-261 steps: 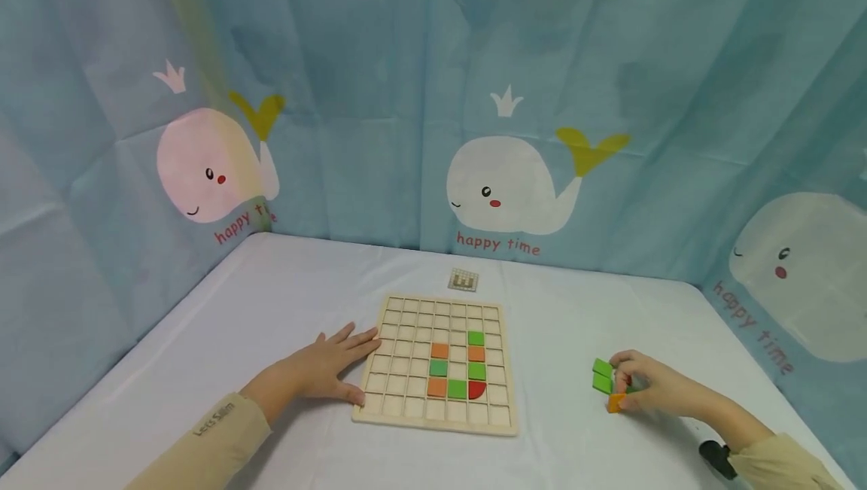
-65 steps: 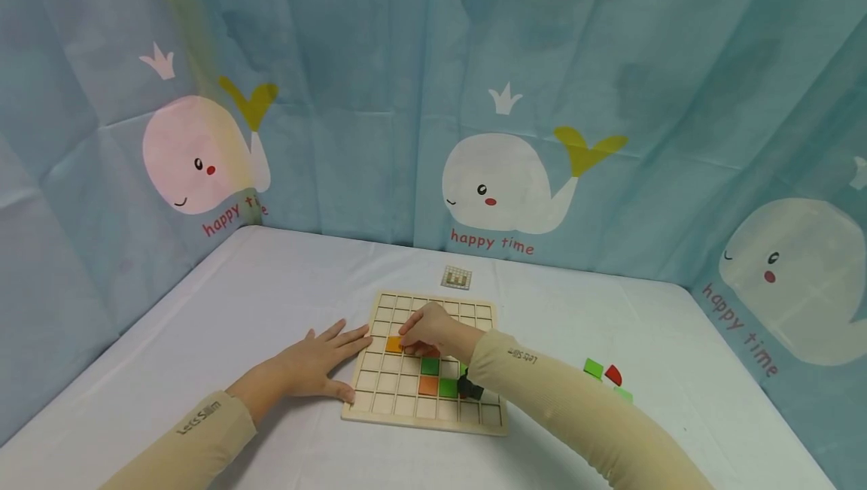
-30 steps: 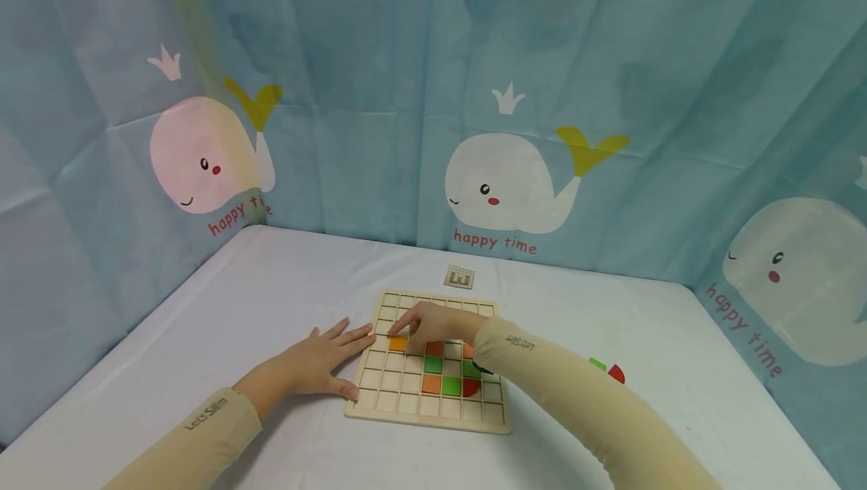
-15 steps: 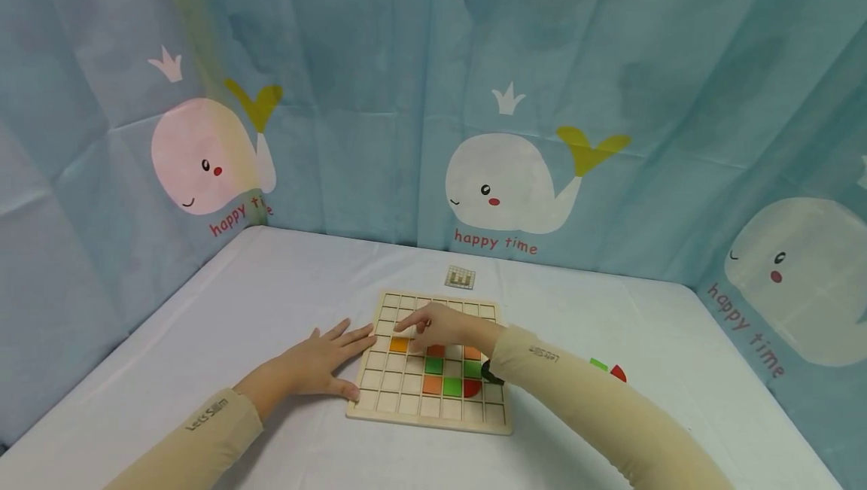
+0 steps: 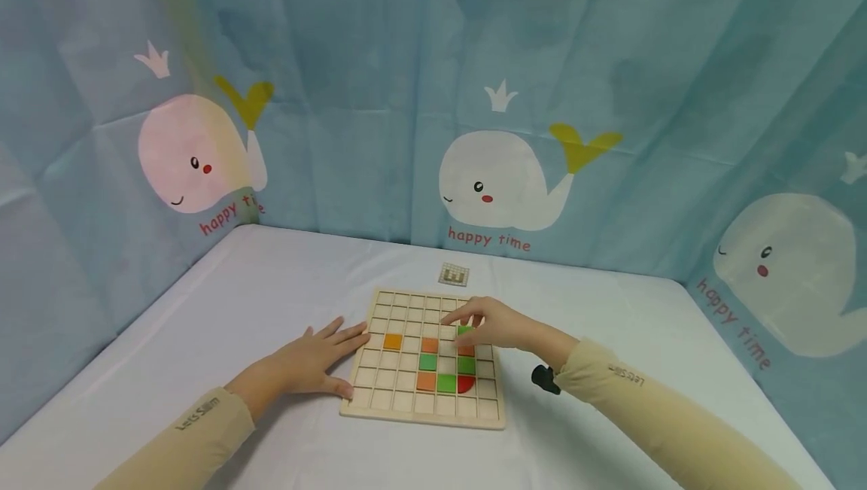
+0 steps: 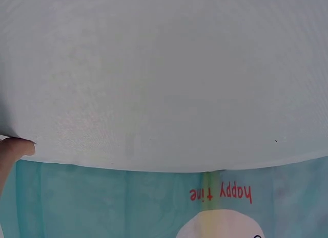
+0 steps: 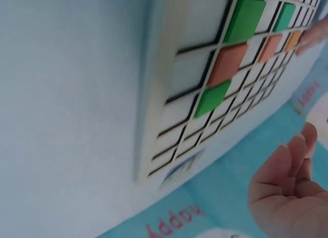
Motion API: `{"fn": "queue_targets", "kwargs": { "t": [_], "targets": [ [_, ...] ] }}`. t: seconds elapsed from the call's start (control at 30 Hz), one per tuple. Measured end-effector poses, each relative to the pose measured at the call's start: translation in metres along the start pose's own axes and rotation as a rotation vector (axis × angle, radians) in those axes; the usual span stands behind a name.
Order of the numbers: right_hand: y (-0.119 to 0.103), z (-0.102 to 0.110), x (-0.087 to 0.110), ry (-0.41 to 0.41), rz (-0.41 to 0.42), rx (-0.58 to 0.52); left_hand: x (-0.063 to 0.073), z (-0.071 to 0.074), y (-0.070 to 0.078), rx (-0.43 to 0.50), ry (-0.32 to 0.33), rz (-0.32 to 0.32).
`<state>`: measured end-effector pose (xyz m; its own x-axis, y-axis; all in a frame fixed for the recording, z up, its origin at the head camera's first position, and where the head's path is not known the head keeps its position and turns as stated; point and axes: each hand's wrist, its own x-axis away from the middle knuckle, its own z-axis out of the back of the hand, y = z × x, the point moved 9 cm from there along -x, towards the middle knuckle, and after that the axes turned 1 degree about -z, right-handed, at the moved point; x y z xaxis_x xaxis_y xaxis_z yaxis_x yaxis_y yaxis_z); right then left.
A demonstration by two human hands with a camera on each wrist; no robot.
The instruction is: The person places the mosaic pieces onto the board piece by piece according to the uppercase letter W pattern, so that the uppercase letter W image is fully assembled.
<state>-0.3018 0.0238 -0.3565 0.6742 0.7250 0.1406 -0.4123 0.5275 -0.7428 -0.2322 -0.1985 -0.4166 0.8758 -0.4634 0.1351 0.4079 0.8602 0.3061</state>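
Observation:
A wooden grid board (image 5: pixel 382 400) lies on the white table, with green, orange and red tiles in several of its cells. Alone in a left column sits a yellow-orange square tile (image 5: pixel 393 342). At the lower right of the group is a red quarter-round tile (image 5: pixel 466 384). My left hand (image 5: pixel 308 362) rests with spread fingers against the board's left edge; only a fingertip (image 6: pixel 20 147) of it shows in the left wrist view. Over the board's right side hovers my right hand (image 5: pixel 497 324), fingers loosely bent around nothing, as the right wrist view confirms; it partly covers a green tile (image 5: pixel 464 330).
Behind the board lies a small patterned card (image 5: pixel 454 273). A black wrist camera (image 5: pixel 545 378) sits under the right forearm. The loose tiles seen earlier at the right are hidden behind the right sleeve (image 5: pixel 650 407). A blue whale-print curtain (image 5: pixel 352 159) stands behind the table.
My right hand brought a yellow-orange tile to the board's left part, pressed it into a cell, let go, and has moved right. The left hand stays at the board's edge.

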Motion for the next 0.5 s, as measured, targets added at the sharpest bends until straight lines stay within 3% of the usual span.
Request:
{"fn": "queue_targets", "kwargs": {
  "t": [0.2,0.5],
  "targets": [
    [0.010,0.022,0.021,0.049,-0.008,0.042,-0.001,0.000,0.000,0.003,0.004,-0.010],
    [0.031,0.044,0.048,0.113,-0.057,0.008,-0.003,-0.004,-0.003,-0.004,0.003,-0.017]
  ]
}}
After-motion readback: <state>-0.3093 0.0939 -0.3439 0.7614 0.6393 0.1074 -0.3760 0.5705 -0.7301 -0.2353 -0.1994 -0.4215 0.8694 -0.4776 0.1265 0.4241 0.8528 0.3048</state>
